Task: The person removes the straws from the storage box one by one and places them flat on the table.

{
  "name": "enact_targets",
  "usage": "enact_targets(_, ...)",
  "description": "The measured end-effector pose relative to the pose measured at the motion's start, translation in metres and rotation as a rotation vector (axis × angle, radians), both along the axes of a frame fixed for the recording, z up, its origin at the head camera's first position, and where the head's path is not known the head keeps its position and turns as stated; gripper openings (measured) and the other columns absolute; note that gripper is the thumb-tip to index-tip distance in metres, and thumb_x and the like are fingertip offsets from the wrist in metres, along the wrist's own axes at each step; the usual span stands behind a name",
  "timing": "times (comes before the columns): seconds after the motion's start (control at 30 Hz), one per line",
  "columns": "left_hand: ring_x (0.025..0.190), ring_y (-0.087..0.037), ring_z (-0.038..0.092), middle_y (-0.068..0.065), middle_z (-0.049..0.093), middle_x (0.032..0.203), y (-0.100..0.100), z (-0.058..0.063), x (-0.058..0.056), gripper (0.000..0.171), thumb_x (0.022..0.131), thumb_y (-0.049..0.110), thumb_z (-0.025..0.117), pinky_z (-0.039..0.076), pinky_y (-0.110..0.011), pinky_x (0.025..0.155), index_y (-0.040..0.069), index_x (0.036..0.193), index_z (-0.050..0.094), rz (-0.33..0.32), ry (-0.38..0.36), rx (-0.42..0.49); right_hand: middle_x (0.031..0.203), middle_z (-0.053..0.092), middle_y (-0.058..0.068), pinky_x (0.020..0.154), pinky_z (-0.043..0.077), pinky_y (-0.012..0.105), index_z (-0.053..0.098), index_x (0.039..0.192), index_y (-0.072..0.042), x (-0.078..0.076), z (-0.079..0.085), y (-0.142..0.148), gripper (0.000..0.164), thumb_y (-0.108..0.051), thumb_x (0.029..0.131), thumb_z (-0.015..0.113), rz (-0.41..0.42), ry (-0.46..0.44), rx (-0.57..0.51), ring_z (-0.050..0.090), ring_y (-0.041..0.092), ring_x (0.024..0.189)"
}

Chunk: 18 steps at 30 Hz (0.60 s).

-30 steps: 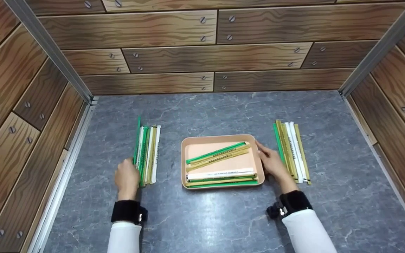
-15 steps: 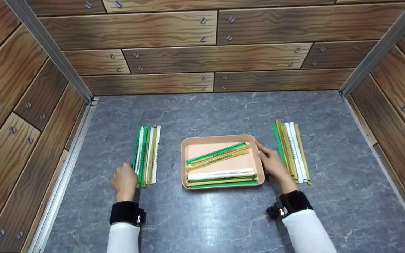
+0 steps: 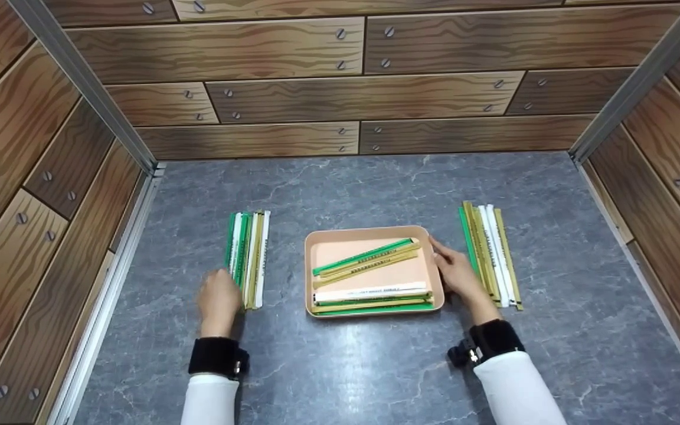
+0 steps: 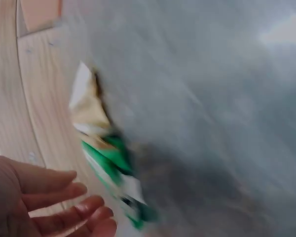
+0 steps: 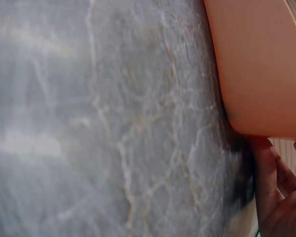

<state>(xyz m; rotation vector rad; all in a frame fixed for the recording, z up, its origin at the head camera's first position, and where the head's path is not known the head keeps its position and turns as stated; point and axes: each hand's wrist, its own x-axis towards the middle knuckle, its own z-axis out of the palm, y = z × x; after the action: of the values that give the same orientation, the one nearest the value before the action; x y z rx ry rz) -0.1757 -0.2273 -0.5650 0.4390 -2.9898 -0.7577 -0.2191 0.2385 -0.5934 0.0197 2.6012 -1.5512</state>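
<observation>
A row of long, thin stick packets (image 3: 251, 254) in green, white and gold lies on the left, pointing away from me. My left hand (image 3: 220, 301) is beside the near ends of its green packets. In the left wrist view its fingers (image 4: 64, 217) are loosely bent with nothing seen between them, just off the blurred packet ends (image 4: 108, 153). My right hand (image 3: 460, 274) rests against the right end of a shallow peach tray (image 3: 369, 231), fingers fairly straight along the outer wall. Several more stick packets (image 3: 369, 291) lie in the tray in two groups. The left palm is hidden.
To the right of my right hand lies another row of green, gold and white stick packets (image 3: 496, 254). The grey marbled tabletop (image 3: 340, 189) is bounded by wood-patterned walls (image 3: 340, 97) at the back and both sides.
A green stick packet that jutted out beyond the left row has slid back level with the others. My left hand drew back, then moved right against the row. My right hand and the tray stayed still.
</observation>
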Motion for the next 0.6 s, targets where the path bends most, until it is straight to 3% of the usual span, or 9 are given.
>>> enact_targets(0.17,0.08,-0.043,0.063,-0.024,0.064,0.093,0.032,0.007,-0.002,0.016,0.085,-0.004,0.059,0.052,-0.053,0.065,-0.006,0.097,0.069,-0.22,0.225,-0.053,0.146,0.04,0.026,0.109,0.032,0.05,0.042,0.148,-0.01,0.0,0.0,0.0,0.045,-0.012,0.103,0.048,-0.002,-0.005,0.002,0.038,0.039,0.135)
enact_targets(0.27,0.088,-0.042,0.062,-0.023,0.065,0.099,0.054,0.01,-0.004,0.025,0.079,-0.007,0.063,0.053,-0.051,0.074,-0.006,0.103,0.07,-0.341,0.307,-0.116,0.145,0.04,0.026,0.109,0.031,0.051,0.042,0.148,-0.008,-0.001,0.0,0.001,0.045,-0.011,0.103,0.048,0.005,0.007,0.014,0.038,0.04,0.134)
enact_targets(0.47,0.095,-0.035,0.062,-0.018,0.065,0.107,0.096,0.01,-0.008,0.035,0.081,-0.001,0.071,0.052,-0.047,0.082,0.0,0.117,0.069,-0.515,0.273,-0.118,0.145,0.04,0.027,0.109,0.031,0.051,0.042,0.148,-0.008,0.0,0.0,0.001,0.045,-0.012,0.103,0.048,0.005,0.01,0.032,0.038,0.041,0.134)
enact_targets(0.6,0.093,-0.031,0.063,-0.016,0.066,0.108,0.119,0.007,-0.012,0.037,0.084,0.001,0.072,0.054,-0.043,0.079,0.002,0.121,0.067,-0.606,0.24,-0.109,0.145,0.04,0.026,0.109,0.032,0.05,0.042,0.148,-0.009,0.0,-0.001,0.001,0.045,-0.012,0.103,0.048,0.006,0.001,0.014,0.038,0.04,0.134)
